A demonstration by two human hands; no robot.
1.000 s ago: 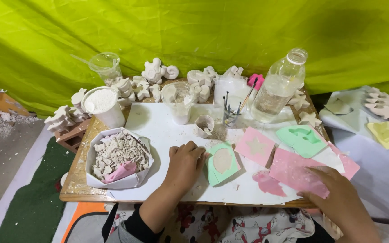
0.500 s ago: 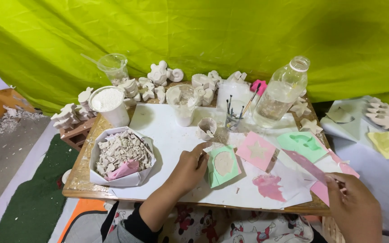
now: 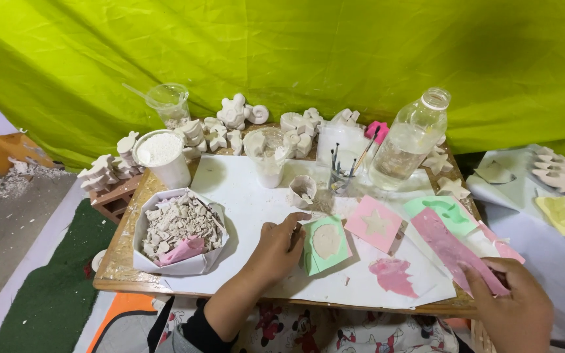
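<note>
Two bare hands work at a small wooden table point(image 3: 116, 274) covered with a white sheet. Resting on the sheet, the left hand point(image 3: 276, 252) has its fingers curled loosely against the left edge of a green mould point(image 3: 325, 243), a soft rubbery square whose round hollow is filled with pale, matte plaster; the hand steadies it rather than clasping it. At the table's near right corner, the right hand point(image 3: 514, 307) pinches the lower end of a long pink mould strip point(image 3: 449, 248), flexible and dusty, which lies slanted across the sheet's right edge.

Between the hands lie a pink square mould point(image 3: 375, 224) with a star-shaped cast and a flat pink smear. Left of the left hand sits a folded paper tray point(image 3: 178, 261) heaped with chalky broken plaster chips. Behind it stand a white tub of powder point(image 3: 163, 157), a clear plastic bottle point(image 3: 410, 140) half full of water, a cup of brushes point(image 3: 341, 176), and rows of small white plaster figures point(image 3: 233, 112) against a wrinkled green cloth backdrop point(image 3: 295, 46).
</note>
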